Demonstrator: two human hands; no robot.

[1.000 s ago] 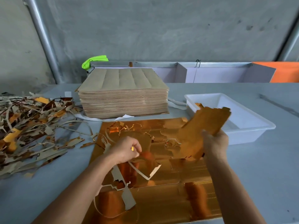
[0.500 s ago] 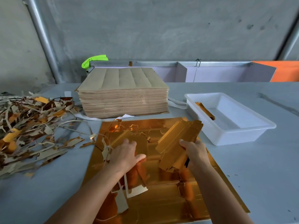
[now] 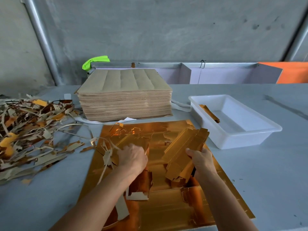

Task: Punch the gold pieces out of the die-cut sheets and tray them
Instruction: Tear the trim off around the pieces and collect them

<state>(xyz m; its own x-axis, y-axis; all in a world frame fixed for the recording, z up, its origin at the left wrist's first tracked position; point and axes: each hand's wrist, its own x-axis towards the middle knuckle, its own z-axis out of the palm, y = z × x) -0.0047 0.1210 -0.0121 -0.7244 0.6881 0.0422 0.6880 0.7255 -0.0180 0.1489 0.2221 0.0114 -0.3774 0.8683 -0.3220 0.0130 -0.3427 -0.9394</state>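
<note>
Gold pieces gripped by right hand, long axis toward tray; left hand fingers clutching sheet scrap.

- The counter was pale grey-blue and ran back to a grey wall.
- A gold sheet lay flat on it at the near middle, partly torn open.
- A thick stack of brown sheets sat just behind the gold sheet.
- White strips showed at the base of the stack.
- A white tray stood to the right, close to the gold sheet's far corner, with a gold piece inside against its left wall.
- A heap of scraps, brown and gold, covered the left side.
</note>
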